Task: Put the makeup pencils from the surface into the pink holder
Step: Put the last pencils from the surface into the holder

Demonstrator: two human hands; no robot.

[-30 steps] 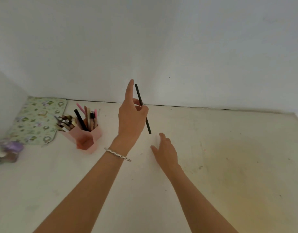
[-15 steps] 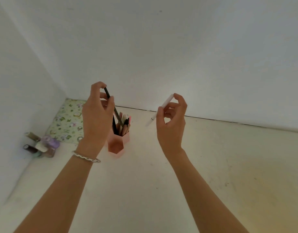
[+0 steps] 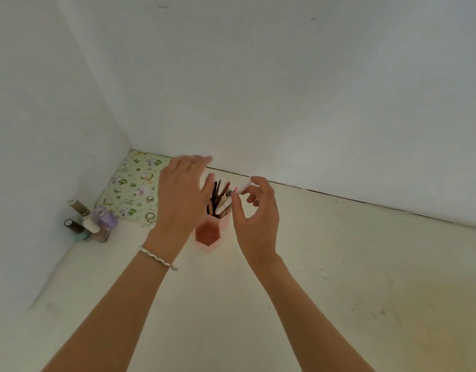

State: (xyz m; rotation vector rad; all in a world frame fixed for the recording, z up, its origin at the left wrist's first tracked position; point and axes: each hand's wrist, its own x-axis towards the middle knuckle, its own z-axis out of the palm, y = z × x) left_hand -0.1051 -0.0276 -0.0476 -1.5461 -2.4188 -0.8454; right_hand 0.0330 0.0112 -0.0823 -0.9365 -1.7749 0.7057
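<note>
Plainly, with the right hand pinching a white pencil at the crowded pink holder, while the left hand hovers beside it, fingers spread and empty, a skewed entry could snag standing pencils and tip it

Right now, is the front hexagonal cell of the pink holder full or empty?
Empty: the front cell of the pink holder shows only its bare pink bottom; the makeup pencils stand in the cell behind it.
</note>
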